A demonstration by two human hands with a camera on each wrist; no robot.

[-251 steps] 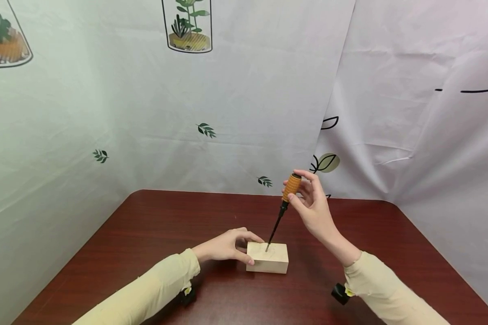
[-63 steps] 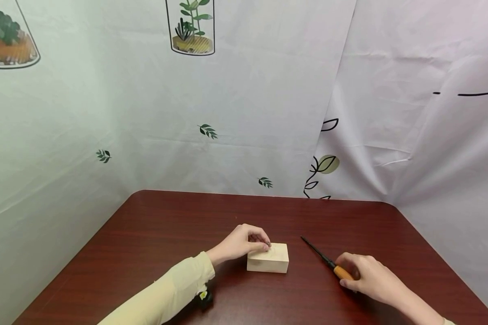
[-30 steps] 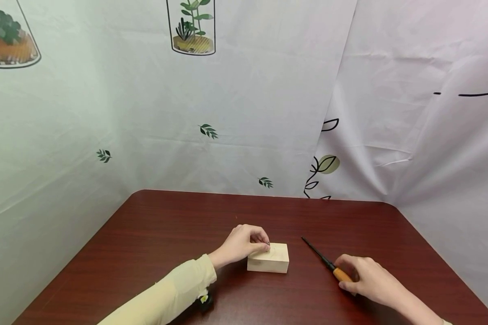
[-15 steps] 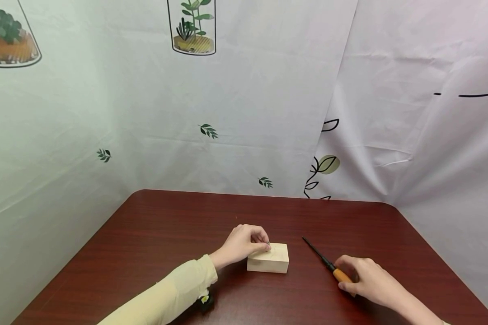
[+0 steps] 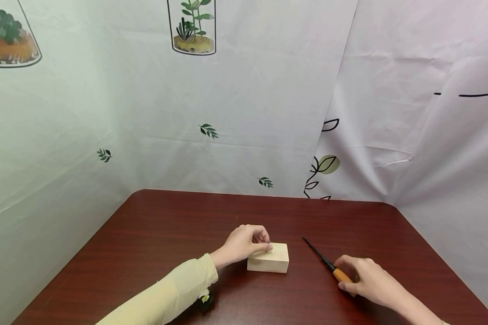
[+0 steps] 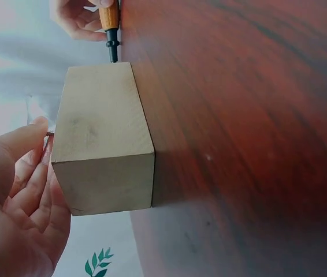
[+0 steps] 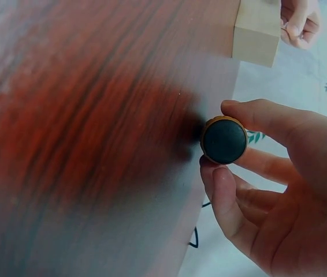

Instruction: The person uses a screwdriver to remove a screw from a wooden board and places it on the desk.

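Observation:
A pale wooden block [image 5: 268, 261] rests on the table. Above its top face, the thumb and fingertips of my left hand [image 5: 242, 243] pinch a small screw [image 6: 50, 134]; most of it is hidden, but a short dark shank shows against the block in the left wrist view. To the right lies a screwdriver [image 5: 324, 259] with a black shaft, its tip pointing away and to the left. My right hand [image 5: 370, 276] grips its orange handle [image 5: 342, 275] between thumb and fingers. The dark round butt end of the handle faces the right wrist camera.
A dark red-brown table [image 5: 187, 216] with rounded far corners carries the block and screwdriver. Behind it and at both sides hangs pale cloth [image 5: 244, 90] printed with leaves and plant jars. A black wrist device [image 5: 204, 301] sits under the left sleeve.
Earlier, the screwdriver stood tip-down on the block and my left hand held the block's side. Since then, the screwdriver came down right and my left hand went to the screw. Lately, hardly any movement.

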